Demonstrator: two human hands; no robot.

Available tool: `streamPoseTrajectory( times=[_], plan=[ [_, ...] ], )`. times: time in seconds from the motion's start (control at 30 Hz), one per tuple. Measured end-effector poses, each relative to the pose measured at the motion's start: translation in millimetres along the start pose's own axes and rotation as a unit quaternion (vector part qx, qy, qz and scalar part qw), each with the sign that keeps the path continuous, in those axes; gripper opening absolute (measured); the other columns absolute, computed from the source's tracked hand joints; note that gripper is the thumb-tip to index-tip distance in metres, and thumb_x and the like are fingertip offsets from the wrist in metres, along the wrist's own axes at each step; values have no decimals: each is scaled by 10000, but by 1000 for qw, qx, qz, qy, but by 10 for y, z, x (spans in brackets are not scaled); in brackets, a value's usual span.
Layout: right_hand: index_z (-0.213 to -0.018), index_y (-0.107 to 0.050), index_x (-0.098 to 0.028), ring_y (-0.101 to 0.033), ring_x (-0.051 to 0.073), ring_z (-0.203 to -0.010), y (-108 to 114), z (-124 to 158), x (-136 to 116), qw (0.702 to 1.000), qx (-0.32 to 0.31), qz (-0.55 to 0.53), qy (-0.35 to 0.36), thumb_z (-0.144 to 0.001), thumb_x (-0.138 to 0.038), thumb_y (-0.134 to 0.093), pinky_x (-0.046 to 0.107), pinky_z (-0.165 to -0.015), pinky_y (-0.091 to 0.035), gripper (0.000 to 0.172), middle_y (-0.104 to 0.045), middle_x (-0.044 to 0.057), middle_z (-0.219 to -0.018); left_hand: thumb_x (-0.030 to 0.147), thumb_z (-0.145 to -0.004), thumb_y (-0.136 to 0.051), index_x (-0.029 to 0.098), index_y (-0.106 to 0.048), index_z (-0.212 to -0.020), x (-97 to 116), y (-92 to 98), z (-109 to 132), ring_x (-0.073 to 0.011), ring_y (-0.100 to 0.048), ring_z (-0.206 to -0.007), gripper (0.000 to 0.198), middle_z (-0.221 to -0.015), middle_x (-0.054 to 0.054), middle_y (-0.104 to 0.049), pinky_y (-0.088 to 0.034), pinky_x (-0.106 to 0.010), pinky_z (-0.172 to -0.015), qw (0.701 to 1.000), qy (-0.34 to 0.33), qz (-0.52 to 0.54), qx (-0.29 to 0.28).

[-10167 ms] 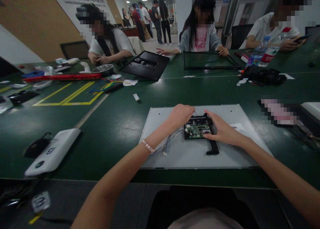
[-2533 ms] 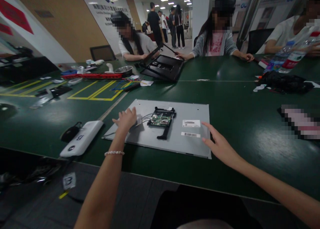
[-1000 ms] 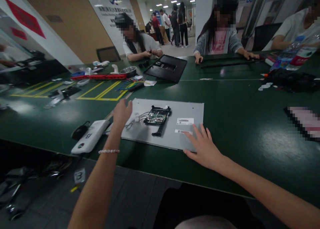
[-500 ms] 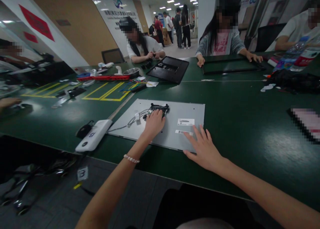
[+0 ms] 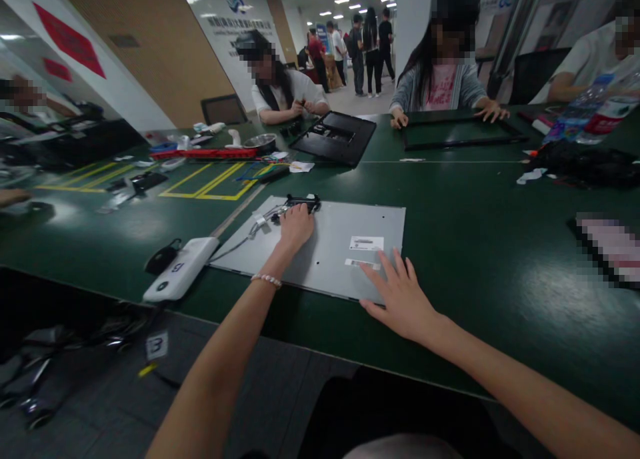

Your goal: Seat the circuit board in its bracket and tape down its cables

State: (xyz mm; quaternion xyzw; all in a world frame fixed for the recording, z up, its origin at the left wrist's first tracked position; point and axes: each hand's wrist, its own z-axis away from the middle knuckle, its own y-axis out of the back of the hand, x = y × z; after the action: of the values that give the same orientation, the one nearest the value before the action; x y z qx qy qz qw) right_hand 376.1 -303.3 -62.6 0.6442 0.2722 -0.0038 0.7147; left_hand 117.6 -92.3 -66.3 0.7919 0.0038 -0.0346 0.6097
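Note:
A flat silver panel (image 5: pixel 345 219), like the back of a screen, lies on the green table. Near its far left edge is a small circuit board in a black bracket (image 5: pixel 311 202), with grey cables (image 5: pixel 253 229) trailing to the left. My left hand (image 5: pixel 297 227) is closed over this board, its fingertips partly hidden from view. With fingers spread, my right hand (image 5: pixel 403 292) rests at the panel's near right corner, close to two white labels (image 5: pixel 367 243), and holds nothing.
Left of the panel lie a white power bank (image 5: pixel 183 269) and a round black object (image 5: pixel 163 257). A black laptop shell (image 5: pixel 335 137) and a black frame (image 5: pixel 465 142), touched by a co-worker's hands, are opposite. A phone (image 5: pixel 607 245) lies right.
My left hand and the circuit board have shifted away from me and left across the panel. My right hand stays spread at the near right corner.

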Motion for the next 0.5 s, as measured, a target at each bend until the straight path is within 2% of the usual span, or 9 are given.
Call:
streamPoseTrajectory(
  times=[0.1, 0.2, 0.27, 0.33, 0.4, 0.5],
  plan=[
    [-1556, -259, -314, -16, 423, -1494, 9, 1, -2, 1000, -6, -1, -1, -930, -569, -460, 616, -1155, -100, 705, -145, 133, -1651, 310, -941, -420, 110, -582, -1210, -15, 14, -9, -370, -550, -1188, 372, -1229, -210, -627, -395, -513, -994, 1000, -4, 19, -2],
    [-1560, -246, -315, -10, 420, -1495, 20, -1, 3, 1000, -12, 2, -2, -933, -576, -448, 619, -1155, -97, 709, -138, 123, -1654, 359, -945, -419, 93, -531, -1318, -141, 103, -68, -330, -529, -1233, 472, -1295, -200, -595, -405, -431, -1020, 999, -28, 39, 17],
    [-1562, -237, -316, 0, 418, -1495, 23, -4, 7, 1000, -17, 5, -3, -933, -585, -442, 618, -1157, -91, 715, -127, 114, -1658, 328, -944, -403, 87, -497, -1368, -325, 195, -101, -293, -505, -1270, 496, -1357, -183, -560, -393, -380, -1050, 997, -41, 48, 45],
    [-1564, -226, -322, 8, 416, -1496, 24, -6, 9, 1000, -22, 4, -5, -930, -601, -437, 614, -1160, -87, 724, -112, 101, -1662, 296, -931, -404, 101, -534, -1341, -574, 284, -105, -283, -510, -1267, 472, -1366, -164, -559, -388, -376, -1062, 996, -31, 44, 66],
    [-1565, -219, -327, 12, 414, -1495, 22, -7, 10, 1000, -25, 0, -5, -930, -614, -428, 612, -1162, -85, 728, -97, 91, -1666, 308, -895, -458, 131, -605, -1264, -835, 343, -74, -294, -549, -1218, 434, -1319, -150, -597, -419, -386, -1032, 998, -4, 27, 53],
    [-1564, -228, -324, 14, 413, -1496, 18, -4, 11, 1000, -27, -5, -3, -934, -612, -421, 613, -1164, -81, 719, -88, 85, -1667, 323, -808, -574, 177, -676, -1160, -1135, 362, 3, -308, -606, -1115, 394, -1168, -121, -682, -465, -385, -966, 998, 49, 38, 4]
  ],
)
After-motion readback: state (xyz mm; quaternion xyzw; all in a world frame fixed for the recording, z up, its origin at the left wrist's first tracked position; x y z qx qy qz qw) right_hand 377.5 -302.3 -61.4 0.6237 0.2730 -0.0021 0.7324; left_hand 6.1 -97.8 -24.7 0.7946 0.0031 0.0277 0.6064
